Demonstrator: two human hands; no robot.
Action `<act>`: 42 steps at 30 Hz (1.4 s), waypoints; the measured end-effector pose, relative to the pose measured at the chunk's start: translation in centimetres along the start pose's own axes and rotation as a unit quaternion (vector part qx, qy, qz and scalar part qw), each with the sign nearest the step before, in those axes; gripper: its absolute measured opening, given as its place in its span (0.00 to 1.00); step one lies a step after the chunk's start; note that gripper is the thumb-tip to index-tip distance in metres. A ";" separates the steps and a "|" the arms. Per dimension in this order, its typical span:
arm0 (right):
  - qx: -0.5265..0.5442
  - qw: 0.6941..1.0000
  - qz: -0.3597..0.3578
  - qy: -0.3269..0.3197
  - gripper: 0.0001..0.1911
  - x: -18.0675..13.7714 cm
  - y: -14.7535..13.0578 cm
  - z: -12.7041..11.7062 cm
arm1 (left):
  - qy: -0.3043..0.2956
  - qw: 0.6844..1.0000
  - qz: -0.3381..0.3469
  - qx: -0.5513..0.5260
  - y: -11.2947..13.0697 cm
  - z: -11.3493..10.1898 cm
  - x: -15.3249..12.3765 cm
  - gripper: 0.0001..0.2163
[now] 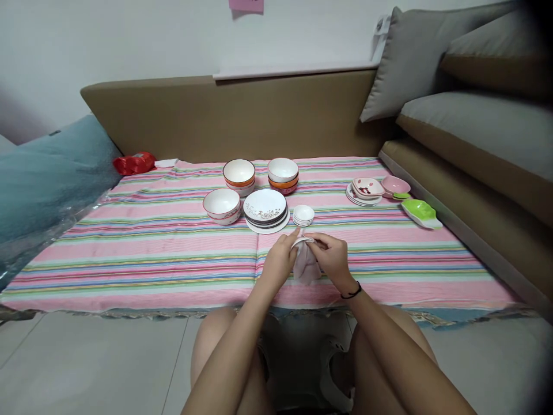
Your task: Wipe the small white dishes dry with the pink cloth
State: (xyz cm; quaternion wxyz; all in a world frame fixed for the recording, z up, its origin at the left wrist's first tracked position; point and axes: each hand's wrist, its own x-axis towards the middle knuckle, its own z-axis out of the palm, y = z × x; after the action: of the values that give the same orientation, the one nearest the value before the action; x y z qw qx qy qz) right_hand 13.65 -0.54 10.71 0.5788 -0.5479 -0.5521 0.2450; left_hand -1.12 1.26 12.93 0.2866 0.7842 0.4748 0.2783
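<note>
Held in both hands, low over the striped sheet (173, 242), just in front of the small bowls (303, 214): a white dish (301, 240), turned edge-on, with a pale cloth (307, 270) hanging below. Left hand (279, 257), with fingers pinched on the left end of the white dish. Right hand (332, 255), with fingers pinched on the right end. Can't tell dish from cloth under some fingertips.

Farther back, 3 piles, bowl inside bowl: a red-rimmed bowl (221, 203) on top at the front left, a dark-rimmed bowl (239, 170) at the back left, and a pale bowl (283, 169) at the back right. Orange showing under the last 2. Beside the small bowls, a pile of plates (265, 204), with flowers on top. Over to the right, a picture dish (368, 187) sitting on more plates, then a pink bowl (396, 185) and a green dish (420, 212).

On the wall (151, 40), a pink note (246, 5), cut off at the top, with marks too small to read. On the red packet (135, 164), a blurry label. Hidden: most of the lower bowls. At the top right, a dark blur over the cushions (470, 118).
</note>
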 end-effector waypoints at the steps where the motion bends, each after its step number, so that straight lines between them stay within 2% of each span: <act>1: 0.013 1.000 0.015 0.008 0.09 0.1 0.1 0.0 | 0.000 1.000 -0.026 -0.006 0.0 0.1 0.0 0.23; 4: 0.068 0.995 0.061 0.028 0.10 0.4 0.1 0.0 | -0.029 0.996 -0.084 -0.020 0.3 0.3 0.0 0.20; 8: 0.055 0.997 0.048 0.010 0.11 0.5 0.0 0.0 | -0.053 0.996 -0.070 0.019 0.7 0.1 0.0 0.10; 12: -0.040 0.997 -0.069 -0.016 0.12 0.2 -0.1 -0.3 | -0.055 0.985 -0.068 0.151 1.1 -0.1 -0.2 0.14; 15: -0.108 0.975 -0.180 -0.076 0.15 0.1 -0.2 -0.5 | -0.064 0.967 -0.065 0.237 1.3 0.1 -0.4 0.19; 17: -0.136 0.961 -0.215 -0.105 0.17 -0.1 -0.3 -0.5 | -0.063 0.964 -0.072 0.249 1.3 0.2 -0.5 0.21; 20: -0.145 0.969 -0.185 -0.078 0.17 -0.2 -0.4 -0.3 | -0.041 0.973 -0.095 0.207 1.2 0.2 -0.4 0.20; 25: -0.044 0.998 -0.020 0.043 0.14 0.2 -0.4 0.0 | -0.049 0.983 -0.109 0.140 1.2 -0.1 -0.2 0.16; 28: 0.018 0.999 0.032 0.039 0.13 0.4 -0.4 0.0 | -0.053 0.979 -0.097 0.170 1.4 -0.2 -0.1 0.15; 30: 0.002 1.000 0.004 0.016 0.13 0.4 -0.4 -0.2 | -0.045 0.973 -0.084 0.212 1.5 -0.3 -0.1 0.13; 35: -0.116 0.982 -0.139 -0.043 0.18 0.1 -0.3 -0.4 | -0.054 0.953 -0.043 0.295 1.3 -0.4 -0.1 0.11; 38: -0.150 0.973 -0.165 -0.060 0.19 0.0 -0.1 -0.4 | -0.055 0.947 -0.040 0.315 1.2 -0.3 -0.1 0.11; 42: -0.130 0.979 -0.153 -0.041 0.16 -0.1 -0.3 -0.3 | -0.051 0.954 -0.070 0.286 1.2 -0.4 -0.3 0.12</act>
State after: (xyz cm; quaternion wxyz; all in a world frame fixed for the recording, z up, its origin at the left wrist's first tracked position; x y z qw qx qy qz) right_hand 13.80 -0.81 10.97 0.5103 -0.5166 -0.6799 0.1019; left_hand -0.81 0.63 13.98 0.0932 0.8112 0.5731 0.0695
